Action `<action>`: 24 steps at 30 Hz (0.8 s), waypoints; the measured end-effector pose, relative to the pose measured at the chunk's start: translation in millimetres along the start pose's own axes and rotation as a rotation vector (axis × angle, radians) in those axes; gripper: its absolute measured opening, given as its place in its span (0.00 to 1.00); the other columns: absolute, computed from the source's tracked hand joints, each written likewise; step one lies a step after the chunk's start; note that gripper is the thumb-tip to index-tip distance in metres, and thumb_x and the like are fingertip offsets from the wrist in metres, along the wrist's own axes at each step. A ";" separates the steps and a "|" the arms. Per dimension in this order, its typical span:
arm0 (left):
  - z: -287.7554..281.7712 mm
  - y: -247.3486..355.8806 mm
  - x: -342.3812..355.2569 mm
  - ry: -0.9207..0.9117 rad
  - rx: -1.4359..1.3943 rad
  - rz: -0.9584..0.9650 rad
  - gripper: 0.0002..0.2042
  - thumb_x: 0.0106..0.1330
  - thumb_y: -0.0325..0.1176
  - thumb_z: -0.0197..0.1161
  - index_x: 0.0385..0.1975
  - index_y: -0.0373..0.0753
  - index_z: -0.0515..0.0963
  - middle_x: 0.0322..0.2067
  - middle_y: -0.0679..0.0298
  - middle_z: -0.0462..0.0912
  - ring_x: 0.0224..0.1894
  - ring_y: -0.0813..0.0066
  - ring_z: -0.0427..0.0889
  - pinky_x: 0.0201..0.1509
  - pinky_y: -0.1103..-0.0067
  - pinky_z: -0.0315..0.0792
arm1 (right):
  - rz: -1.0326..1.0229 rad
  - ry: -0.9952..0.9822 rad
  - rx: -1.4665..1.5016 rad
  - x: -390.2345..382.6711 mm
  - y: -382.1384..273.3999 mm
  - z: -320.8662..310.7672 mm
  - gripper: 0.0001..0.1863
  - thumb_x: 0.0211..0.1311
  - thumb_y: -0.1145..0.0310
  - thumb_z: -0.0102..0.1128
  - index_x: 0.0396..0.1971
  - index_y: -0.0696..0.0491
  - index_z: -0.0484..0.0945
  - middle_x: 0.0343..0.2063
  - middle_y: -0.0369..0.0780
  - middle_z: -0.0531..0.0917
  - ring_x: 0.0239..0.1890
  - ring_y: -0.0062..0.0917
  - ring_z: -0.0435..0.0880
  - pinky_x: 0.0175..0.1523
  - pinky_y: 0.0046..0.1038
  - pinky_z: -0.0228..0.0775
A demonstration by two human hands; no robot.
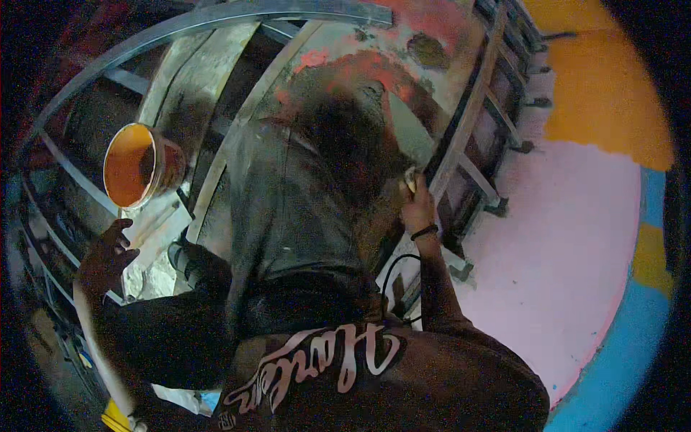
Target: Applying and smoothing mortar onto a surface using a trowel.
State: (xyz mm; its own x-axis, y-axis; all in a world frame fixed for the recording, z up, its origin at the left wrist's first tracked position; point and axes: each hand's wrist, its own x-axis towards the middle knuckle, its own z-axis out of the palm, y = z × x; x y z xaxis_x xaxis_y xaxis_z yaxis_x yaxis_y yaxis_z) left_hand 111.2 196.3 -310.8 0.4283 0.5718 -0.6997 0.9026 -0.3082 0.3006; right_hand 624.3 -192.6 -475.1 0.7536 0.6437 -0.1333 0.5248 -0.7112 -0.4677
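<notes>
My left hand (106, 258) is at the left with its fingers apart and holds nothing that I can see. Just beyond it stands a round bucket (178, 164), orange inside, tilted so that its mouth faces left. My right hand (417, 205), a dark band at its wrist, is closed beside a metal frame (461, 162). Something small and pale (411, 178) shows at its fingers; its kind is too dim to make out. Between my hands, my dark trouser leg (266, 194) is stretched forward.
A curved metal rail (209, 20) with crossbars runs round the far and left sides. Worn planks (205, 68) lie by the bucket. A thin black cord (389, 277) loops near my right forearm. At the right is a surface painted pink (554, 245), orange (601, 86) and blue (633, 345).
</notes>
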 end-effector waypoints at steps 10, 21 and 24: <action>-19.0 43.7 -15.1 0.046 0.063 0.009 0.29 0.65 0.36 0.70 0.66 0.44 0.69 0.45 0.51 0.82 0.47 0.58 0.83 0.53 0.65 0.78 | -0.389 0.221 -0.542 40.3 97.6 120.3 0.24 0.74 0.52 0.55 0.59 0.54 0.76 0.49 0.46 0.85 0.45 0.40 0.85 0.48 0.42 0.75; 0.2 57.9 -53.9 0.142 0.057 0.086 0.30 0.62 0.34 0.71 0.66 0.44 0.70 0.47 0.51 0.83 0.50 0.51 0.83 0.57 0.61 0.76 | -0.173 -0.397 -0.337 114.3 -1.9 -35.6 0.27 0.66 0.58 0.65 0.60 0.56 0.72 0.51 0.54 0.82 0.53 0.48 0.83 0.52 0.45 0.76; -1.6 64.9 -58.6 0.159 0.119 0.082 0.30 0.63 0.33 0.71 0.66 0.44 0.70 0.48 0.51 0.83 0.50 0.51 0.83 0.57 0.61 0.76 | -0.251 -0.442 -0.498 178.8 -48.3 -41.1 0.27 0.66 0.60 0.64 0.61 0.57 0.71 0.52 0.54 0.82 0.54 0.47 0.82 0.52 0.45 0.77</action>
State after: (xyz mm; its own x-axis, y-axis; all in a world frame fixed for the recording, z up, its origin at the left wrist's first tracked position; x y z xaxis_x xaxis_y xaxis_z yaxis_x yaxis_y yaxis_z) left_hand 144.7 144.0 -249.3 0.5104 0.6510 -0.5618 0.8568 -0.4410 0.2673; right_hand 750.0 -54.7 -440.4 0.4104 0.7846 -0.4647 0.8598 -0.5028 -0.0896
